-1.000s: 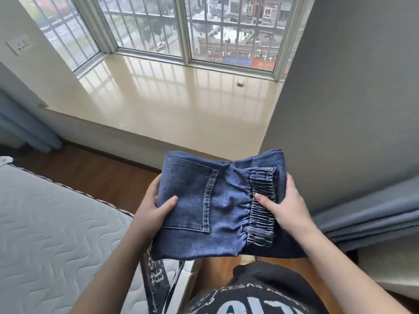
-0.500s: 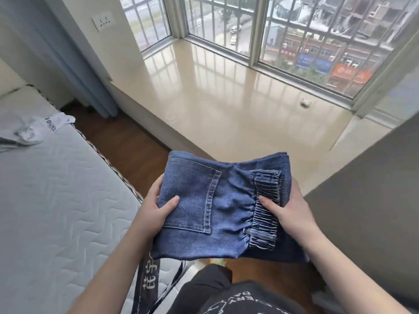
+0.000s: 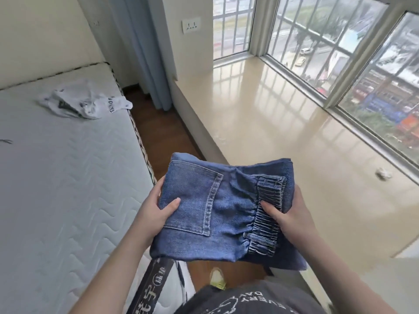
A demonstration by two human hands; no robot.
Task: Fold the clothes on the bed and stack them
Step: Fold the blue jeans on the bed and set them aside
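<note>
Beside the bed point(image 3: 68, 189), your left hand point(image 3: 156, 211) and right hand point(image 3: 292, 218) grasp the folded jeans point(image 3: 217, 211); loosen either hand's fingers midair and the folds could spill open.

Bare forearms — dark grey shirt point(image 3: 244, 300) with white print.

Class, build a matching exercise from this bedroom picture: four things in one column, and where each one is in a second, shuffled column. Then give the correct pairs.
Things
1. folded jeans
2. white garment
3. wall socket
4. crumpled scrap

Places
A. on the window ledge
B. held between the left hand and right hand
C. lying unfolded on the mattress
D. on the wall beside the window

Pairs: 1-B, 2-C, 3-D, 4-A
</note>
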